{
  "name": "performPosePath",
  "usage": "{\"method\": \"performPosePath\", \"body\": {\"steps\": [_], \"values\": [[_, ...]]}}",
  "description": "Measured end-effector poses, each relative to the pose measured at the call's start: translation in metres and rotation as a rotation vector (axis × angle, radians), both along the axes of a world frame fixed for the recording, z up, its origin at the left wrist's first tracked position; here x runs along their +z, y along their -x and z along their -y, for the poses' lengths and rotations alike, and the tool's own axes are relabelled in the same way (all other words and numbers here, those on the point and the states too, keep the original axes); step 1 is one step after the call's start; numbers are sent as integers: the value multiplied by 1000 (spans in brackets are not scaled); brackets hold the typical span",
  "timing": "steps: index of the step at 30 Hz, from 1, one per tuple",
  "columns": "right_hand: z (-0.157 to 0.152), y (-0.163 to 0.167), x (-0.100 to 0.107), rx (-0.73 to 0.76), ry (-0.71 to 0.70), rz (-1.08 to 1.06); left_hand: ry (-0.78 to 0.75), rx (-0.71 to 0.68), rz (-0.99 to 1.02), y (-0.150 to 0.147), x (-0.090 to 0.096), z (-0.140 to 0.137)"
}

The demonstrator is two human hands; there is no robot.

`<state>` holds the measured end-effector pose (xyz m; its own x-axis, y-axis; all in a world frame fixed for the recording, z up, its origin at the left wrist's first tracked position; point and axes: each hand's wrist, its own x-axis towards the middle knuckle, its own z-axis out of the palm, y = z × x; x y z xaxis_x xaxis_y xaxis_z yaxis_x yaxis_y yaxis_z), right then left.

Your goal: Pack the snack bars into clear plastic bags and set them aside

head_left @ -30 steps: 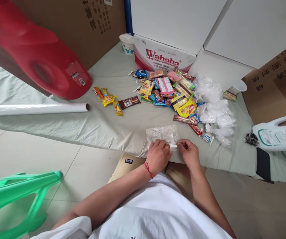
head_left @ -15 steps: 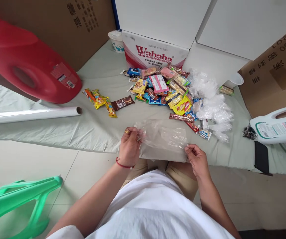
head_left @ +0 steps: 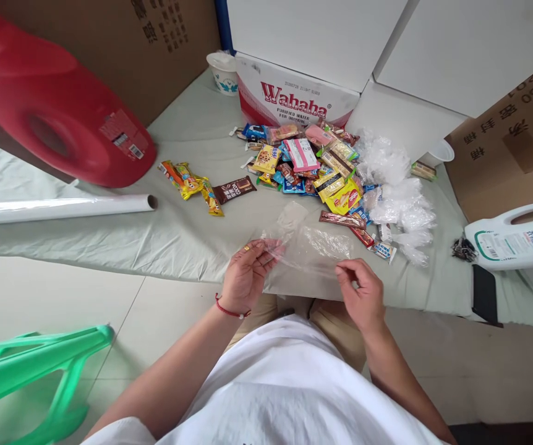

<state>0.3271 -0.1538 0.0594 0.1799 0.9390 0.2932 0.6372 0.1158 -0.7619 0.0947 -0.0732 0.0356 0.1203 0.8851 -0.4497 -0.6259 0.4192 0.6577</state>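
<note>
On the pale green cloth (head_left: pixel 178 244) lies a pile of wrapped snacks (head_left: pixel 303 157). Nearer to me, the clear bag (head_left: pixel 324 243) is between my hands. My right hand (head_left: pixel 363 293) pinches its edge; my left hand (head_left: pixel 244 277) is half curled at the other end, but whether it grips, I cannot tell.

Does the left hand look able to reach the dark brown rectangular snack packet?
Probably yes: only pale green cloth shows between the left hand and the packet, though that hand touches the thin, clear plastic bag.
</note>
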Motion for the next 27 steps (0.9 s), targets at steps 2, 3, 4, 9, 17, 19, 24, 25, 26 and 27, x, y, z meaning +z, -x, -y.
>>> {"method": "performPosePath", "body": {"steps": [2, 3, 4, 9, 17, 19, 24, 25, 26, 27], "values": [[-17, 20, 1, 142, -44, 92, -21, -16, 26, 1, 4, 3], [-25, 28, -2, 197, -52, 156, -31, -21, 40, 1, 5, 5], [-32, 35, -6, 243, -46, 226, -39, -23, 55, 2, 6, 6], [-45, 47, -24, 336, 74, 437, -44, 47, 68, 13, 3, 8], [-18, 27, -17, 265, -102, 395, 97, 99, 116, 23, -12, 1], [-10, 21, -19, 313, -91, 364, 105, 88, 119, 24, -12, -1], [2, -1, -19, 366, 57, 258, 101, 93, 80, 29, -13, -4], [1, -6, -17, 366, 90, 244, 103, 95, 70, 30, -14, -5], [1, -11, -15, 368, 120, 234, 106, 99, 64, 31, -15, -5], [-1, -16, -13, 372, 145, 227, 110, 104, 61, 32, -16, -6]]}}
